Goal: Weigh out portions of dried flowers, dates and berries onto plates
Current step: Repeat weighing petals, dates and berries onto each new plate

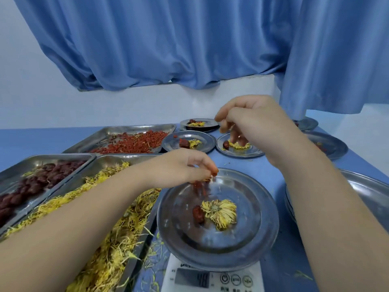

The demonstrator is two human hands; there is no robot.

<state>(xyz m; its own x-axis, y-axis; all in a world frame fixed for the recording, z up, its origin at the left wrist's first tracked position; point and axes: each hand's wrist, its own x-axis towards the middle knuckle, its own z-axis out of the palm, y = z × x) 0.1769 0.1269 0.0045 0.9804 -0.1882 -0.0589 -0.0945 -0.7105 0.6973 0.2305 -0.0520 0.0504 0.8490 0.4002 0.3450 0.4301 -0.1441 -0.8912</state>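
Blue surface (pixel 263 165) carries three steel trays: flower tray (pixel 117 158), date tray (pixel 42 159), berry tray (pixel 126 128). Plate (pixel 269 228) sits on the scale (pixel 212 279), holding one flower (pixel 220 211) and one date (pixel 198 214). Left hand (pixel 179 167): fingers pinch berries (pixel 200 186) above that plate. Right hand (pixel 256 125): over a farther plate (pixel 237 151), fingers curled; whether they grip anything cannot be determined.

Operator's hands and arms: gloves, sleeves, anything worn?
Left hand and right hand are both bare, with no gloves. The forearms are bare all the way to the frame edge, and no sleeves, watch or wristbands are in view. A small glint on one right-hand finger could be a ring, but it is too blurred to say.
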